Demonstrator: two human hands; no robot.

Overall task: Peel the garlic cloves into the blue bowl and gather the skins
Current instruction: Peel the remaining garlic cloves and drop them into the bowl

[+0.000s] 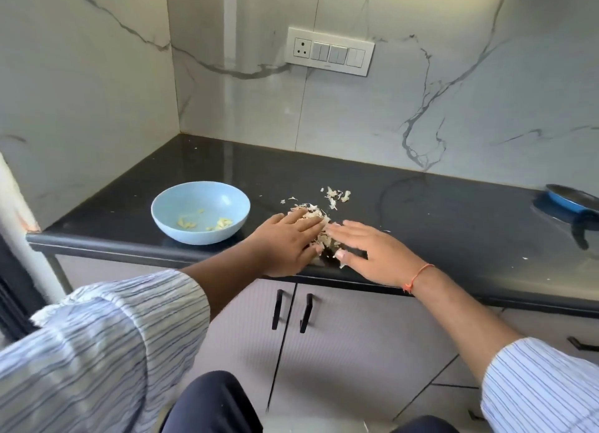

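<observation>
Striped sleeves fill the bottom of the frame. At centre, the left hand (285, 244) and right hand (369, 254) lie flat, fingers straight, gripping nothing, hemming in the skins (319, 226). Peeling looks done (peeled cloves (207, 223) sit in the blue bowl (201, 212), centre left); stray skins (337, 196) above remain ungathered.

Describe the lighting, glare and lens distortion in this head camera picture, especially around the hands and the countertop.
Head view: soft daylight, no harsh shadows; the glossy black countertop mirrors the pale wall as a bright streak behind the blue bowl; wide-angle bending curves the counter edge and swells the sleeves; the left hand and right hand over the garlic skins look slightly soft.
</observation>
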